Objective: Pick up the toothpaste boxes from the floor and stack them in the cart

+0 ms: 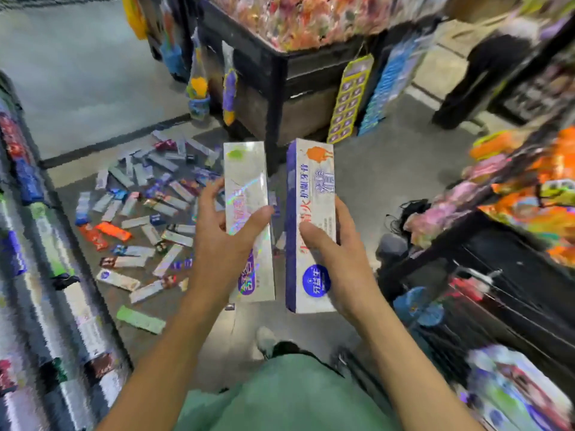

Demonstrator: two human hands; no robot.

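This is looking like a shop aisle. Packaged goods are filling the shelves (37, 244) on both sides, a bin (280, 76) is overflowing with sweets, and hanging cards (350, 101) are dangling from it.

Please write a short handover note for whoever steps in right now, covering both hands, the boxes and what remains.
Left hand: holds a silver holographic toothpaste box.
Right hand: holds a white and purple toothpaste box. Both boxes are lifted, side by side, apart.
Done: these two picked up.
Left: place them in the cart, which I cannot pick out here; then gather the many scattered boxes on the grey floor.
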